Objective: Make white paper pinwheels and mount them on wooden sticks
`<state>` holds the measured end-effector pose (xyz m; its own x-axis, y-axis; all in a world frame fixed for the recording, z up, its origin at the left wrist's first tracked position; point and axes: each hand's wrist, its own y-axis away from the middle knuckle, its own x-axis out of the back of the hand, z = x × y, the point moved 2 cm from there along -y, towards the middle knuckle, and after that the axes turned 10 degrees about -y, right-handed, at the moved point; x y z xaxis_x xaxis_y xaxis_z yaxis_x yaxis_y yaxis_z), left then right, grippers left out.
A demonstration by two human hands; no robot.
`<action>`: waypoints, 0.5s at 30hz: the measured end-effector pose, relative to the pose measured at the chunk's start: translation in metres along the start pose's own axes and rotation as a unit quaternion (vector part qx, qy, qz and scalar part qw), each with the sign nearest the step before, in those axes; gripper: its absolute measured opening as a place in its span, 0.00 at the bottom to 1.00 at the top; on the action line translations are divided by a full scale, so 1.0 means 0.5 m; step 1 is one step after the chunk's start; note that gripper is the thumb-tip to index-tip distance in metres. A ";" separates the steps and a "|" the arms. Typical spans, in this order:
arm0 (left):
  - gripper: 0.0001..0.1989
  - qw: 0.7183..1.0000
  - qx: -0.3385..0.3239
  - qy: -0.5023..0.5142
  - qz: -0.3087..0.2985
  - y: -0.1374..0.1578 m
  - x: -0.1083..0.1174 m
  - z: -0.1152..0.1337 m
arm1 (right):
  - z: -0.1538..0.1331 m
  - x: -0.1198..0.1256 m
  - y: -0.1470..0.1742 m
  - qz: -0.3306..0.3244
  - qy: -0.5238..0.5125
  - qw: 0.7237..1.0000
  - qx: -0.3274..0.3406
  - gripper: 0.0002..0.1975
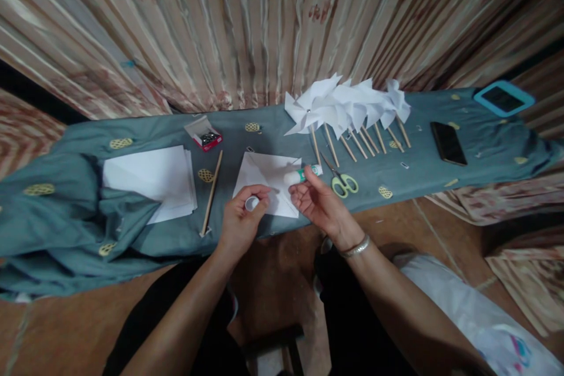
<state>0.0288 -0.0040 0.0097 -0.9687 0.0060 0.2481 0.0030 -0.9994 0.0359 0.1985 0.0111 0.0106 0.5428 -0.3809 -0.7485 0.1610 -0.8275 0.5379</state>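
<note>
My left hand (243, 214) pinches a small white cap (251, 203) between thumb and fingers. In my right hand (321, 202) is a white and green glue stick (302, 175), its white end pointing left. Both hands hover over a white paper sheet (259, 171) that bears cut or crease lines toward its corners. Green-handled scissors (343, 183) lie just right of the glue stick. Left of the sheet a wooden stick (212, 192) rests on the cloth.
Several white paper pinwheels (343, 104) on sticks lie overlapping at the back. A stack of white paper (150, 176) sits left, partly under the cloth (110, 217). Near it stands an open red box (207, 136) of small metal pieces. A phone (448, 143) and blue-framed tablet (504, 98) lie right.
</note>
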 end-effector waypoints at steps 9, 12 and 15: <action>0.09 0.971 -0.156 -0.180 -0.024 0.003 0.011 0.007 | 0.002 0.002 -0.007 -0.028 -0.015 0.999 -0.015 0.12; 0.12 0.950 -0.211 -0.225 -0.044 0.006 0.012 0.004 | 0.002 -0.004 -0.006 -0.040 -0.044 0.998 -0.035 0.12; 0.16 0.925 -0.263 -0.269 -0.043 0.008 0.010 0.000 | 0.006 -0.009 -0.005 -0.047 -0.062 0.996 -0.050 0.11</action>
<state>0.0240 -0.0080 0.0108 -0.6949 -0.0377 0.7181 -0.3276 -0.8724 -0.3628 0.1930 0.0134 0.0115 0.4158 -0.3575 -0.8363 0.2911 -0.8188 0.4947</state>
